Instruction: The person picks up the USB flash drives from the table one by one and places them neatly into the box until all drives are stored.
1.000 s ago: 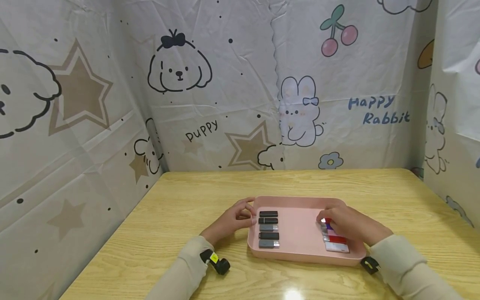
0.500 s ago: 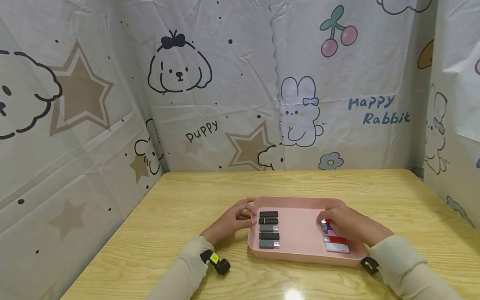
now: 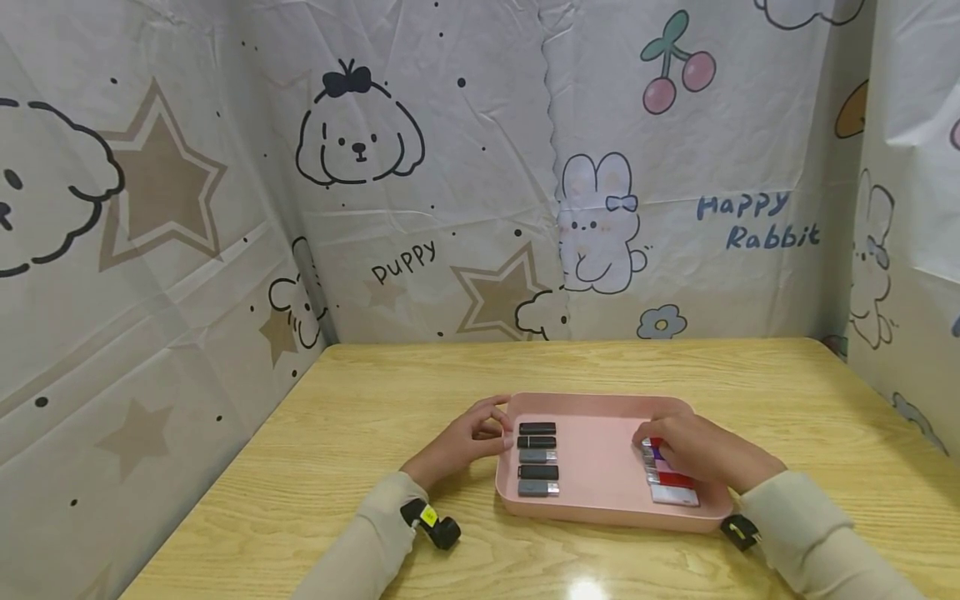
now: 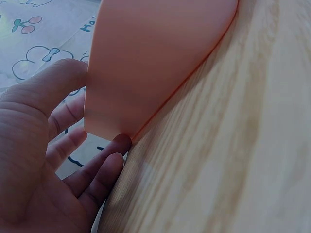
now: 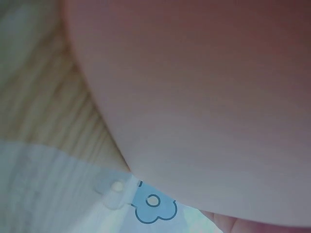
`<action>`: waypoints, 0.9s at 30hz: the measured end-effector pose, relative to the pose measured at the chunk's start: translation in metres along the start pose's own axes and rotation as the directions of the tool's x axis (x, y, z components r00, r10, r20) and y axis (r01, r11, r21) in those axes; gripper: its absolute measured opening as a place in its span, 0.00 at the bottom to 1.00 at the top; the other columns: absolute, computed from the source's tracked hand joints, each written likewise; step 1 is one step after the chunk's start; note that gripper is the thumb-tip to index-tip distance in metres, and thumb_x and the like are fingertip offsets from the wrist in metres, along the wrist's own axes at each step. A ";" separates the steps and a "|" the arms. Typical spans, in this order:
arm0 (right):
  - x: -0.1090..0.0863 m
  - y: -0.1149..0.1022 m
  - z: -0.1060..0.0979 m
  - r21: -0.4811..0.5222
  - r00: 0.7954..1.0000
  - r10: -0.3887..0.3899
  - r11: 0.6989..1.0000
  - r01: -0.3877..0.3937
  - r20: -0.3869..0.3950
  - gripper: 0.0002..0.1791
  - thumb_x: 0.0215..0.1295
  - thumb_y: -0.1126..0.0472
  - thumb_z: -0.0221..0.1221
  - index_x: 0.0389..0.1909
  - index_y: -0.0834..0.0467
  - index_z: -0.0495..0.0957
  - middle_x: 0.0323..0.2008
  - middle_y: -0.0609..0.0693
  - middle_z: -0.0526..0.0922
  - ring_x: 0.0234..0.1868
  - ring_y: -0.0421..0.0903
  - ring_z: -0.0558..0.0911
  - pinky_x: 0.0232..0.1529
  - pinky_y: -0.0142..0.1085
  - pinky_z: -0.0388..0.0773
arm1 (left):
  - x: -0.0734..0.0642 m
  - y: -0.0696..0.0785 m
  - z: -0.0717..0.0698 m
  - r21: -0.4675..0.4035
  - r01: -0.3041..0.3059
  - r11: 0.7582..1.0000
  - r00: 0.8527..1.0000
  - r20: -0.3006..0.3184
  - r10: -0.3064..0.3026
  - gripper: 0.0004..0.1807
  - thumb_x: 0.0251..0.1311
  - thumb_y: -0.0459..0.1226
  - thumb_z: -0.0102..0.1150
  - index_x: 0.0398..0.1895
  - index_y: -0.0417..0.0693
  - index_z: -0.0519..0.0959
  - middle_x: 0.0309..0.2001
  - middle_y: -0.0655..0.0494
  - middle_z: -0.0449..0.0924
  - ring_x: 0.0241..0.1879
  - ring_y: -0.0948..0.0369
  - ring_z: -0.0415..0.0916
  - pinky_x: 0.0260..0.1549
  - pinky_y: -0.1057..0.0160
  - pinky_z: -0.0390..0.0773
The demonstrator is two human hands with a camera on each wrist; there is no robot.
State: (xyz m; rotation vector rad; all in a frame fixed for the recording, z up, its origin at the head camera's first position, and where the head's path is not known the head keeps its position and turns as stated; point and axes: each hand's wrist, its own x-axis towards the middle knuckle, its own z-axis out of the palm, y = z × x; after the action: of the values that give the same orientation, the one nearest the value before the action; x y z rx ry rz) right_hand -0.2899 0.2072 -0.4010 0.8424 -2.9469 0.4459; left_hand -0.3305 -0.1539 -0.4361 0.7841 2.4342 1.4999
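A shallow pink tray (image 3: 600,512) stands on the wooden table. My left hand (image 3: 468,437) holds its left end, the thumb at the rim and fingertips against the outer wall, as the left wrist view shows. Inside on the left lies a column of black and grey USB flash drives (image 3: 537,472). Along the right side runs a second column, with purple and red drives and a white one (image 3: 673,495) nearest. My right hand (image 3: 690,442) reaches over the right rim, fingers curled down at the far red USB drive (image 3: 656,442), which it partly hides.
Wooden tabletop (image 3: 390,392) surrounds the tray. A printed cloth (image 3: 450,167) hangs behind and on both sides. Small black cameras sit at both wrists. In the right wrist view the tray's outer wall (image 5: 194,121) fills most of the picture.
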 end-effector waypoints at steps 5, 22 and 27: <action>0.000 0.000 -0.001 0.000 1.000 0.002 1.000 -0.002 0.000 0.18 0.56 0.72 0.62 0.42 0.49 0.86 0.41 0.48 0.78 0.48 0.54 0.73 0.47 0.51 0.77 | 0.000 0.001 0.000 0.006 -0.003 1.000 1.000 0.005 0.003 0.08 0.63 0.42 0.62 0.43 0.55 0.75 0.74 0.61 0.53 0.54 0.57 0.74 0.60 0.50 0.67; -0.002 0.001 -0.004 0.018 1.000 -0.011 1.000 0.011 -0.011 0.18 0.56 0.74 0.59 0.42 0.52 0.86 0.48 0.53 0.78 0.54 0.58 0.73 0.53 0.56 0.74 | 0.000 0.000 0.000 -0.026 -0.040 0.999 0.999 0.012 0.041 0.10 0.64 0.38 0.60 0.45 0.46 0.75 0.74 0.54 0.51 0.55 0.50 0.74 0.60 0.45 0.66; -0.004 -0.001 -0.010 0.034 1.000 0.029 0.999 -0.029 0.002 0.16 0.59 0.72 0.59 0.46 0.55 0.84 0.55 0.59 0.77 0.56 0.62 0.74 0.53 0.57 0.73 | 0.000 0.000 0.000 -0.011 -0.032 0.999 0.999 0.003 0.032 0.08 0.65 0.41 0.59 0.44 0.49 0.75 0.74 0.56 0.53 0.53 0.56 0.75 0.58 0.50 0.68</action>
State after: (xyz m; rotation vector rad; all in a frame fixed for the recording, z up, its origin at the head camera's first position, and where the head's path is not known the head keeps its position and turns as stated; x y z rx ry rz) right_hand -0.2867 0.2111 -0.3913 0.8042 -2.9650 0.4984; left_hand -0.3300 -0.1538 -0.4362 0.8261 2.4200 1.5215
